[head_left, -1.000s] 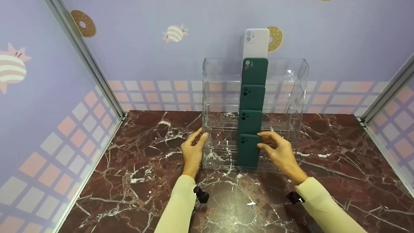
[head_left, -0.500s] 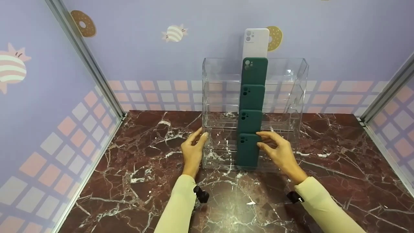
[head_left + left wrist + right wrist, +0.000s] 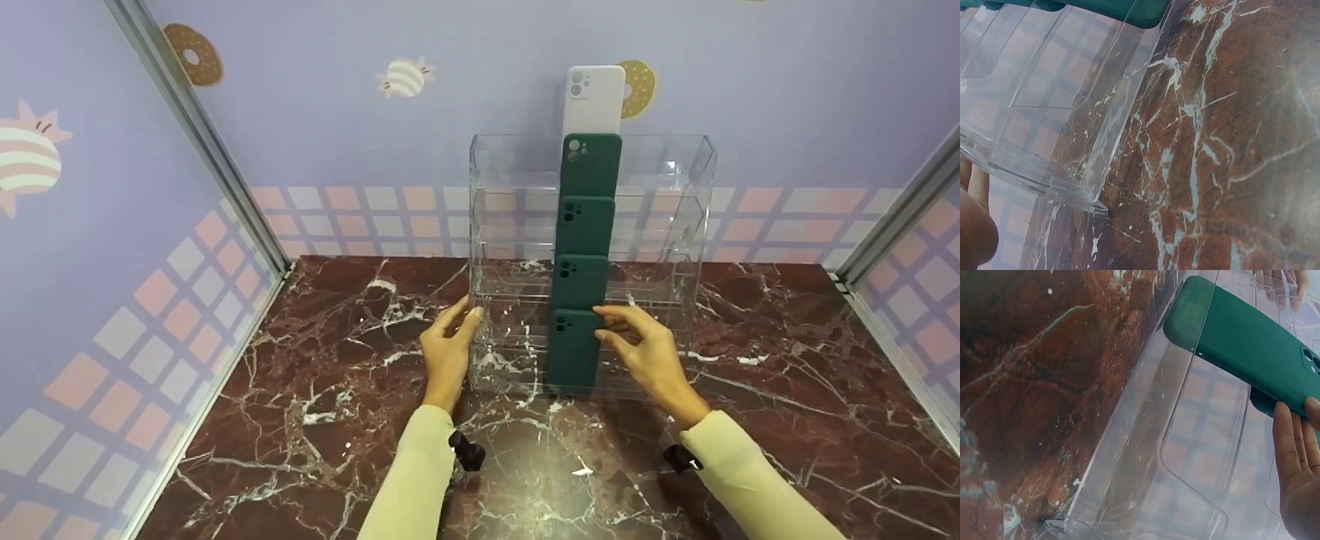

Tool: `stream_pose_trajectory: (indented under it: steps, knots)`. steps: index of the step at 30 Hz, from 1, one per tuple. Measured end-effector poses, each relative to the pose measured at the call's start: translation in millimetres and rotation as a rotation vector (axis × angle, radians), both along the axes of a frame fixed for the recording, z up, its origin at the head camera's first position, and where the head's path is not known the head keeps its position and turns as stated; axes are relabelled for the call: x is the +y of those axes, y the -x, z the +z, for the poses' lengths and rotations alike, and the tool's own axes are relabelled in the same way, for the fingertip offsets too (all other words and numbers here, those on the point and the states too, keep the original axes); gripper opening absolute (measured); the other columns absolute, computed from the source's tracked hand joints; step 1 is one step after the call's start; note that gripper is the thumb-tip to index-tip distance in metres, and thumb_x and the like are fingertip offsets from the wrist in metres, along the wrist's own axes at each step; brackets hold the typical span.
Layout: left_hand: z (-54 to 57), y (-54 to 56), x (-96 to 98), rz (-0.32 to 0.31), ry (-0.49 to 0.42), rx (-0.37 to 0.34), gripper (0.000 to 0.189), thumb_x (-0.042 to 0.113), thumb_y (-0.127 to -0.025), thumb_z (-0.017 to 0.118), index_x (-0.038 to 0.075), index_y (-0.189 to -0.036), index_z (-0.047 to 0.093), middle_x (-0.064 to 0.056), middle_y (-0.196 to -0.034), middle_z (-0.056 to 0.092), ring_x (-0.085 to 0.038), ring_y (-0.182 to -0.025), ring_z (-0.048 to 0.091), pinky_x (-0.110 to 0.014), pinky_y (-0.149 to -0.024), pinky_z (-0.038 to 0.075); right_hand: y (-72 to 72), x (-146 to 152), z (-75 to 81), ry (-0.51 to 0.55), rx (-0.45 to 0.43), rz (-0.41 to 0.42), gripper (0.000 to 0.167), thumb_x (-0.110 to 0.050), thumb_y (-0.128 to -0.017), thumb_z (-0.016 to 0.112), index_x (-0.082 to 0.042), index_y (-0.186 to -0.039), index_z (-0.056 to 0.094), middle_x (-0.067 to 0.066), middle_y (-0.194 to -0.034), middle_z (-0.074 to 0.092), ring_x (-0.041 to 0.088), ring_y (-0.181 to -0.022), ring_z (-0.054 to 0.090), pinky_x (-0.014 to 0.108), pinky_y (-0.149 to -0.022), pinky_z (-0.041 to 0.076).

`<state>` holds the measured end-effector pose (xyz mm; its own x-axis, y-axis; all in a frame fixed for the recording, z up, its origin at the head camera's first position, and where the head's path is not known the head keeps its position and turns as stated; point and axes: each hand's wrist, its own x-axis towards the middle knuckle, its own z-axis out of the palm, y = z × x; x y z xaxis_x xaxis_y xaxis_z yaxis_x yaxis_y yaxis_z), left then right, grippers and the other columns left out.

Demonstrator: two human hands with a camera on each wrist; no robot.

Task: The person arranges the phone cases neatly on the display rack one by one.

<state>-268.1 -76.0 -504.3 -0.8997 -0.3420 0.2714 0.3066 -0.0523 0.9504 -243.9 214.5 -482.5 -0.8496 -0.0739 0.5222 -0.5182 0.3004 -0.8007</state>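
A clear acrylic tiered rack (image 3: 510, 315) stands on the marble-patterned table. Green phone cases stand one behind another up its middle, with a white phone case (image 3: 594, 101) at the top back. My right hand (image 3: 649, 356) pinches the right edge of the lowest, front green phone case (image 3: 573, 356) near its upper corner. In the right wrist view, its fingers (image 3: 1285, 433) lie behind the case and the thumb at the front edge; the case's bottom end is in the front tier. My left hand (image 3: 448, 352) rests against the rack's left side panel (image 3: 1033, 177), fingers fairly straight.
A green phone case (image 3: 581, 281) stands just behind the front one, with others in the tiers above. The patterned back wall (image 3: 337, 135) rises behind the rack. Metal corner posts (image 3: 217, 150) frame both sides.
The front green phone case has shifted slightly left, the right hand moving with it. My left hand has kept its place at the rack's side.
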Motion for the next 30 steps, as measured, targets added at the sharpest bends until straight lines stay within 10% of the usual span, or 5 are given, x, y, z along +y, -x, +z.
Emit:
stream_pose_trajectory:
  steps: [15,21,30]
  knots:
    - [4.0,-5.9,1.7,-0.048,0.014,-0.049,0.038,0.018,-0.096,0.081,0.006,-0.131,0.076,-0.007,-0.103,0.077,-0.019,-0.091,0.07,-0.03,-0.082,0.056,-12.0,11,6.8,-0.073,0.084,-0.089,0.039,0.015,-0.089,0.077,0.001,-0.125,0.076,0.015,-0.101,0.07,0.022,-0.091,0.07,0.016,-0.076,0.057]
    - [10.7,-8.8,-5.1,-0.084,-0.016,-0.077,0.04,0.016,-0.096,0.081,0.001,-0.132,0.074,-0.011,-0.107,0.079,-0.017,-0.094,0.072,-0.024,-0.082,0.056,-31.2,18,36.9,-0.127,0.181,-0.128,0.036,0.018,-0.087,0.076,0.007,-0.122,0.074,0.02,-0.1,0.071,0.019,-0.085,0.068,0.013,-0.072,0.054]
    - [34.7,-12.0,-24.4,-0.116,0.179,-0.124,0.038,0.029,-0.102,0.075,0.006,-0.132,0.076,-0.01,-0.116,0.078,-0.022,-0.103,0.071,-0.03,-0.09,0.056,-33.6,53,50.9,-0.167,0.296,-0.241,0.043,0.023,-0.086,0.074,0.01,-0.127,0.071,0.024,-0.107,0.073,0.004,-0.092,0.065,0.009,-0.079,0.052]
